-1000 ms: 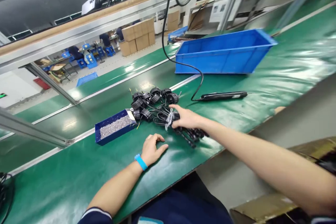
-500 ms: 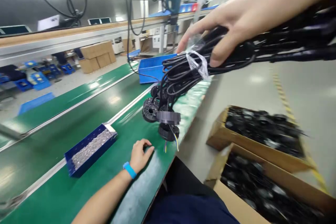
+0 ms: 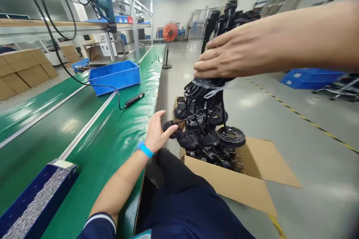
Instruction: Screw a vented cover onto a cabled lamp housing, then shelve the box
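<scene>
Blocked over box (image 3: 241,186) by hanging bundle (image 3: 207,119). Tight between belt (image 3: 112,134) edge and box. Free across belt up to driver (image 3: 135,99) and bin (image 3: 114,78). Free over floor (image 3: 308,149) right of box.

The long green bench (image 3: 112,134) carries a blue bin (image 3: 114,76) at its far end, with a black corded hand tool (image 3: 135,99) lying just in front of it. A small blue tray of screws (image 3: 33,201) sits at the near corner. Beside the bench, an open cardboard box (image 3: 246,186) stands on the grey floor (image 3: 294,127).
</scene>
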`<control>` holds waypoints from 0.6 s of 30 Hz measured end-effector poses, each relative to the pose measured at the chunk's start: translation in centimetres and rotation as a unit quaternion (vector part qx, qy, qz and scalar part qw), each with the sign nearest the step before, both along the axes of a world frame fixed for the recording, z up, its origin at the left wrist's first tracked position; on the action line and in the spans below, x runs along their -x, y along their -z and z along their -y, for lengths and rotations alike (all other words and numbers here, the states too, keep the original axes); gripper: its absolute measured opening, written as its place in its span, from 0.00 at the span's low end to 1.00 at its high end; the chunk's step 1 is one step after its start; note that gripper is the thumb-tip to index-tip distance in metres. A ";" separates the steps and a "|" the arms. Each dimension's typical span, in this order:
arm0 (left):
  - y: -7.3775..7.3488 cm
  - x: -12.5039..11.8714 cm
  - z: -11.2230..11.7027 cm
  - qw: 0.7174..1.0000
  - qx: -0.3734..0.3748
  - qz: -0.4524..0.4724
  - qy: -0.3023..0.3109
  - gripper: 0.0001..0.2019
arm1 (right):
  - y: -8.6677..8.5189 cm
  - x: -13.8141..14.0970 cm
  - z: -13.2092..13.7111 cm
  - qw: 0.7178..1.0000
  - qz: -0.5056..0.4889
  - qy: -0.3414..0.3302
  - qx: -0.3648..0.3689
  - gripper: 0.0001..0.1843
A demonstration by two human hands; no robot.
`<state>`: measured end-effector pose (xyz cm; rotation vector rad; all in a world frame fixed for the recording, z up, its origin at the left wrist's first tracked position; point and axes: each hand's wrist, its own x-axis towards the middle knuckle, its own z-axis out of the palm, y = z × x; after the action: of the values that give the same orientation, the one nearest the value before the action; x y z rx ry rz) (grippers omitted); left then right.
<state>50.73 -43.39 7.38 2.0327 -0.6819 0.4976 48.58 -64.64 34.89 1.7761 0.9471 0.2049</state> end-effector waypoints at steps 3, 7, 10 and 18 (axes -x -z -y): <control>-1.4 -0.2 2.6 0.996 -0.013 -0.035 0.084 0.25 | -1.1 0.6 1.1 0.993 0.027 -0.035 0.114 0.24; -2.1 0.4 3.2 0.964 0.011 -0.190 0.185 0.20 | -1.2 0.1 3.2 0.999 -0.045 -0.011 -0.025 0.23; -2.5 0.7 3.0 0.970 0.043 -0.194 0.137 0.18 | -0.7 -0.3 3.5 0.997 0.011 -0.024 0.067 0.19; -4.3 -0.3 0.9 0.987 0.052 -0.123 0.087 0.18 | 0.5 -0.7 2.0 0.656 0.356 -0.271 0.608 0.29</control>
<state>50.99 -44.29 11.65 1.8774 -0.6597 0.1728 49.30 -66.65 34.43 0.0572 0.6694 0.4599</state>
